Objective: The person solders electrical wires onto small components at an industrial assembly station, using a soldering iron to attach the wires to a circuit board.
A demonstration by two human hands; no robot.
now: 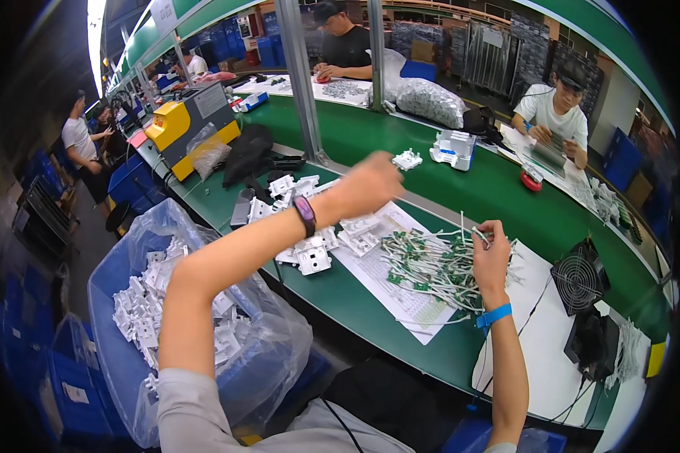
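Observation:
My left hand (374, 183), smeared by motion, reaches over the far edge of the workbench; its fingers cannot be made out. Just beyond it a white plastic housing piece (407, 159) lies on the green conveyor belt (355, 134), with a larger white-and-blue housing (453, 150) to its right. My right hand (492, 258) is closed in a pinch on a white wire (479, 235), above a pile of small green circuit boards with white wires (431, 264). That pile rests partly on a printed sheet (389, 291). Several white plastic housings (313, 257) lie under my left forearm.
At my left stands a blue bin (102, 302) lined with clear plastic, holding many white housings. A metal post (301, 83) rises at the bench's far edge. On the right are a black fan (579, 278) and cables. Co-workers sit across the belt; a red round object (531, 180) lies there.

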